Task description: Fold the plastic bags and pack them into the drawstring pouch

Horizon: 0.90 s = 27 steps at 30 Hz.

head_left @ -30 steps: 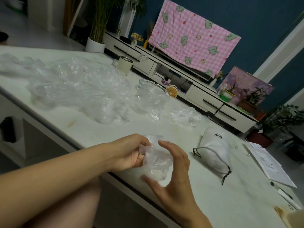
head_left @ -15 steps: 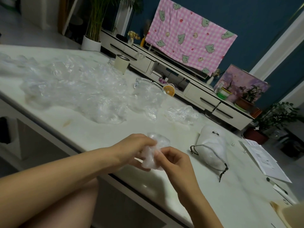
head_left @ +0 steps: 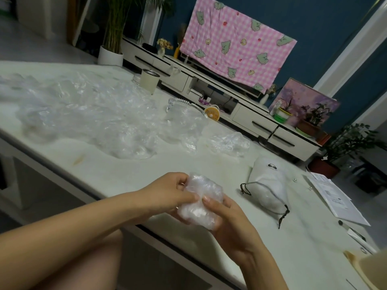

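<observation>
Both hands hold one clear plastic bag [head_left: 200, 203], pressed into a small thick packet, just above the near edge of the table [head_left: 117, 170]. L hand [head_left: 167, 195] grips the packet's left side w/ curled fingers and the thumb on the front. R hand [head_left: 228, 218] cups it from below and from the right, its thumb also pressing on the front; the two thumb tips are almost touching. The packet is not on the table.

To the right of the hands, near but apart, the white drawstring pouch [head_left: 269, 185] lies on its side on the table. It looks bulging, and its black cord hangs loose at the end facing the near edge; if the mouth is open I cannot tell. Further right, printed papers [head_left: 335, 197] and a pen [head_left: 351, 231] lie toward the right edge, and sth. beige [head_left: 372, 266] stands at the near right corner, only partly in view.

Behind the pouch, approx. in the middle of the table, is one small crumpled bag [head_left: 230, 143], alone. Left of it a big pile of loose clear bags [head_left: 88, 114] spreads toward the left edge. At the far edge stand a ridged glass dish [head_left: 184, 103], a small orange fan [head_left: 212, 114], a cream cup [head_left: 149, 81] and a glass jar [head_left: 137, 78].

Beyond the table: a low white cabinet [head_left: 251, 120] and a pink checked cloth [head_left: 236, 45] above it.
</observation>
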Available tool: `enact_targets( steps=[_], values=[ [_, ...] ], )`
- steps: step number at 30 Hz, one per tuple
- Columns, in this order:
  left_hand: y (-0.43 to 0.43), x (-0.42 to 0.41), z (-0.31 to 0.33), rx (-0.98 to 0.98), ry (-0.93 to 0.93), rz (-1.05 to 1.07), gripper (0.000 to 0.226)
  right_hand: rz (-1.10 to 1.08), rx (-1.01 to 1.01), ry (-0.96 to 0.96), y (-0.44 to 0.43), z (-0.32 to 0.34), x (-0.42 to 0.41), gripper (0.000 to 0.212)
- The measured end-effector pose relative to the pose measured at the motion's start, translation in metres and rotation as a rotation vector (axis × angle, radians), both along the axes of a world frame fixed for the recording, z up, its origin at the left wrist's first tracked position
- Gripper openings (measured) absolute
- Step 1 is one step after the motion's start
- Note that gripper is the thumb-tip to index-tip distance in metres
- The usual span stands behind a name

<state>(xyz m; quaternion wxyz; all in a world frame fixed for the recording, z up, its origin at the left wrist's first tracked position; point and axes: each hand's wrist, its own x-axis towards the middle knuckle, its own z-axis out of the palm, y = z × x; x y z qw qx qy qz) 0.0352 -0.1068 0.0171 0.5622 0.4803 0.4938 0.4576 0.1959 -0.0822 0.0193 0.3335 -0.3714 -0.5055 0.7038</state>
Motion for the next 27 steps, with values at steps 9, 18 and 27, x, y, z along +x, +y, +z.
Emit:
enact_targets(
  steps=[9, 18, 27],
  values=[
    [0.004, 0.013, -0.002, 0.085, 0.011, 0.076, 0.027, -0.173, 0.024, 0.044, -0.003, 0.000, 0.005, 0.035],
    [0.009, 0.030, -0.005, 0.149, 0.171, 0.042, 0.023, -0.069, 0.024, -0.115, 0.006, 0.007, 0.034, 0.032],
    [0.013, 0.033, 0.002, 0.032, 0.058, 0.006, 0.031, -0.046, 0.214, -0.433, 0.007, -0.002, 0.038, 0.036]
  ],
)
